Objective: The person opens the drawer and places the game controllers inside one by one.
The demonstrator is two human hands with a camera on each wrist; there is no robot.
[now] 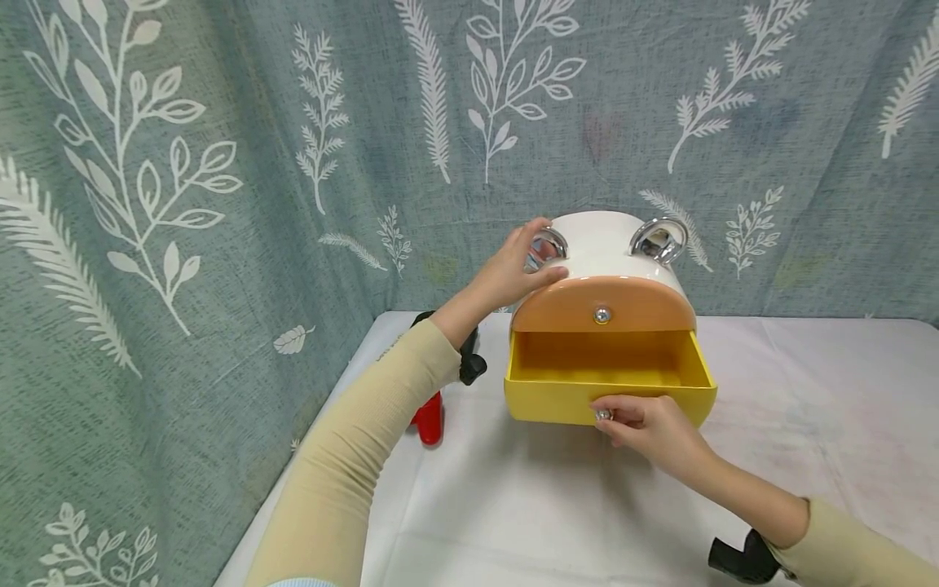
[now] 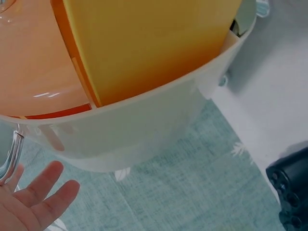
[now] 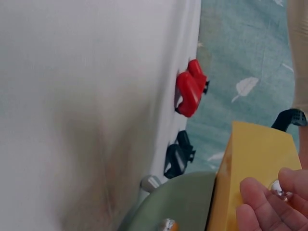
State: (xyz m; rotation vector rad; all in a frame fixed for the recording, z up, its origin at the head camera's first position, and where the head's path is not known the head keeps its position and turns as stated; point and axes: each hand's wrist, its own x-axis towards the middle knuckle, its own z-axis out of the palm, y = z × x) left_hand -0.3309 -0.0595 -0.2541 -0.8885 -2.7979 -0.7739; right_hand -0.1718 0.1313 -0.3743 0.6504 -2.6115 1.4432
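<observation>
A rounded white case (image 1: 597, 236) stands on the table with a shiny orange front panel (image 1: 543, 306). Below that panel a yellow drawer (image 1: 546, 403) is pulled out, its inside bare. My right hand (image 1: 663, 428) pinches the drawer's silver knob (image 1: 604, 415) between thumb and fingers, also visible in the right wrist view, where the knob (image 3: 276, 187) shows between them. At the case's left chrome handle (image 1: 561, 240), my left hand (image 1: 509, 265) rests with its thumb on the white top. The left wrist view shows its fingers (image 2: 57, 199) extended and spread beside the handle.
A second chrome handle (image 1: 660, 238) sits at the case's top right. Partly behind my left forearm are a red object (image 1: 429, 420) and a black object (image 1: 473, 367), near the table's left edge. A leaf-patterned curtain (image 1: 352, 163) hangs behind and to the left.
</observation>
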